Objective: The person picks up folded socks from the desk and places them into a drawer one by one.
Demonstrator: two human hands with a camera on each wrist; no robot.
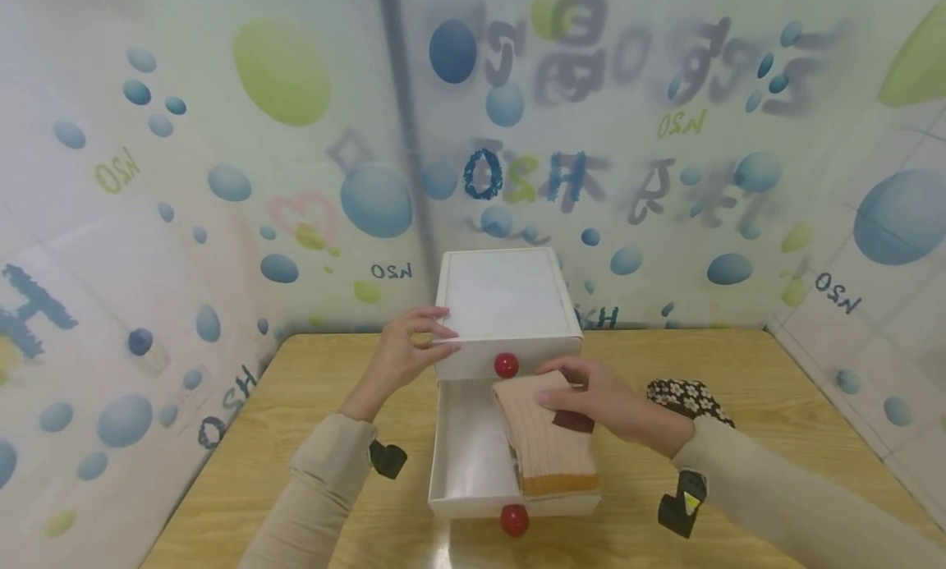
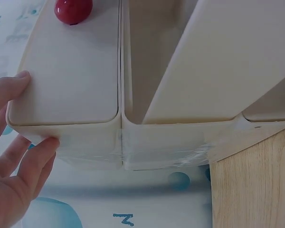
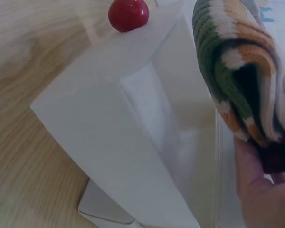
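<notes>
A white two-drawer box (image 1: 510, 294) stands on the table, its lower drawer (image 1: 466, 454) pulled out and its upper drawer closed. My left hand (image 1: 406, 351) grips the upper front left corner, with one digit on the front face and others along the side in the left wrist view. Over the right part of the open drawer, my right hand (image 1: 602, 396) pinches a folded pair of knit socks (image 1: 543, 438), cream ribbed with an orange band. From the right wrist view, the socks (image 3: 244, 61) show green, orange and white stripes in their folded layers.
A dark brown flowered fabric item (image 1: 687, 395) lies on the wooden table (image 1: 332, 470) to the right, partly hidden behind my right forearm. Red ball knobs (image 1: 514, 520) stick out from both drawer fronts. Behind the table rises a patterned backdrop (image 1: 636, 183).
</notes>
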